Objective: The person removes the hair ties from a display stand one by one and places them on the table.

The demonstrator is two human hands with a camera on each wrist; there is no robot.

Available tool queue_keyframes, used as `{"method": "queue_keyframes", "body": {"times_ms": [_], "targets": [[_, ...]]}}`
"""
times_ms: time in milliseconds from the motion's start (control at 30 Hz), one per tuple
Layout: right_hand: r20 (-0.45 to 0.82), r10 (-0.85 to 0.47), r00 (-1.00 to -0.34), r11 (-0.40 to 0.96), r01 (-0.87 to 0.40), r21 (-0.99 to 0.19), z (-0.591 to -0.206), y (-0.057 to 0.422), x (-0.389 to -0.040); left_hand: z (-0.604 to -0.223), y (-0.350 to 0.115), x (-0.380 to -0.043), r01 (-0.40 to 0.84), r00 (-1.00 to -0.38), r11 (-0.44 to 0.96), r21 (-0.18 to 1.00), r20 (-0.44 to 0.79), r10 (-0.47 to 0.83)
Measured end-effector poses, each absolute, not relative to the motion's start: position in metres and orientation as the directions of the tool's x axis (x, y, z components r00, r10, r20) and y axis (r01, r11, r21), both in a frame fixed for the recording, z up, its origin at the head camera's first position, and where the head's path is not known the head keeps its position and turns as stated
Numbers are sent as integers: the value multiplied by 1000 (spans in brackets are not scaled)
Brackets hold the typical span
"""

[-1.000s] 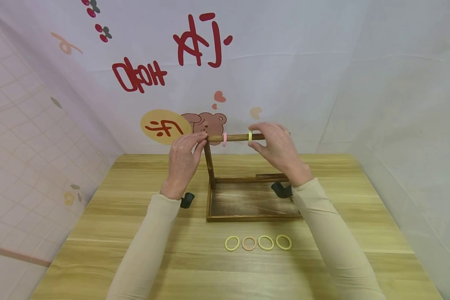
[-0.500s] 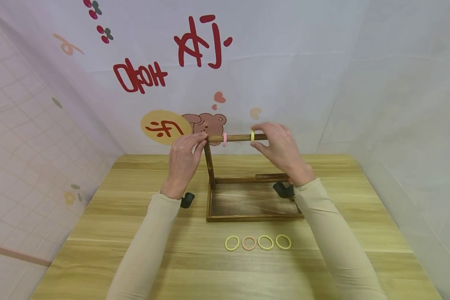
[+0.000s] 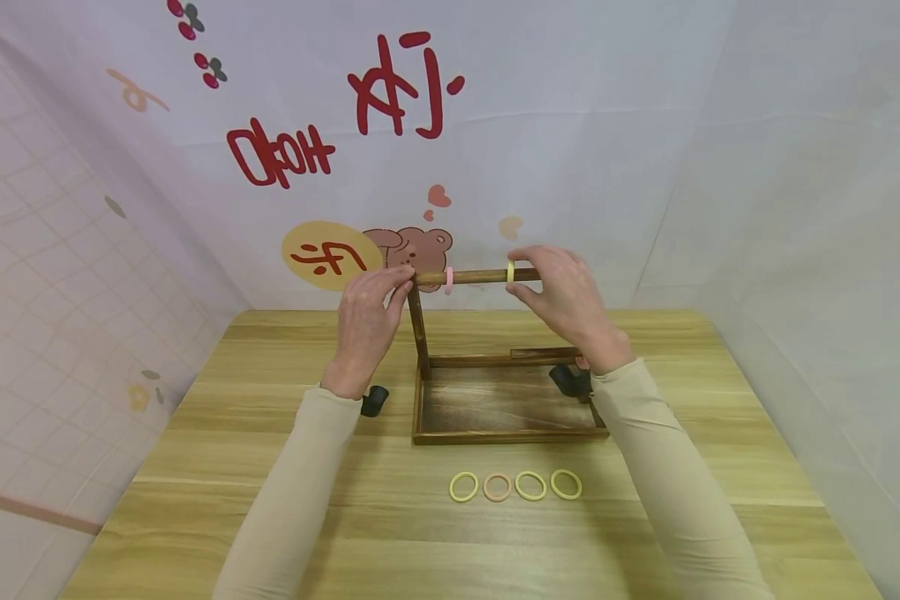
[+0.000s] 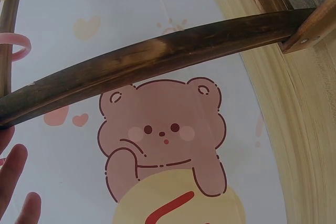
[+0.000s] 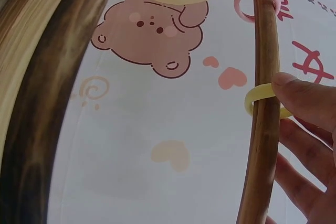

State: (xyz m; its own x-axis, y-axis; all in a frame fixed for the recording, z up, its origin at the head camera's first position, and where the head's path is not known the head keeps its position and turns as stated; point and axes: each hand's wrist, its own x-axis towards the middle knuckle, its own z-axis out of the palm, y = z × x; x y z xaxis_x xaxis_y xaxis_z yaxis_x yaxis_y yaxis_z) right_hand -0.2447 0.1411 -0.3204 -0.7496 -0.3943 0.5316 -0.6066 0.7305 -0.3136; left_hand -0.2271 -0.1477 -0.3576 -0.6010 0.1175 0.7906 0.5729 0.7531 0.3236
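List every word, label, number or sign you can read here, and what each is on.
"安", sideways, red, on the white cloth backdrop.
"喜", sideways, red, on the same cloth.
"乐", sideways, red, on the cloth's yellow circle.
Wrist views catch only pieces of these.
No lettering shows on the rings or wooden stand.

Cream long sleeves (image 3: 288, 492), bare fingers (image 4: 12, 174), black wrist cameras (image 3: 375, 401)

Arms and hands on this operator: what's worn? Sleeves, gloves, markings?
Long, plain cream sleeves: the left sleeve and right sleeve both reach the wrist, no print visible. Left hand and right hand are gloveless. A black fitting shows at each wrist, left fitting and right fitting, probably the wrist cameras.
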Motion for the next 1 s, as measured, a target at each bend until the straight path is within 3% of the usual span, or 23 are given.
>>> {"method": "queue_keyframes", "body": {"times_ms": [1000], "targets": [[517, -365, -774, 733, -582, -354, -325, 153, -246, -357, -147, -226, 571, -599, 757, 317, 791, 120]]}}
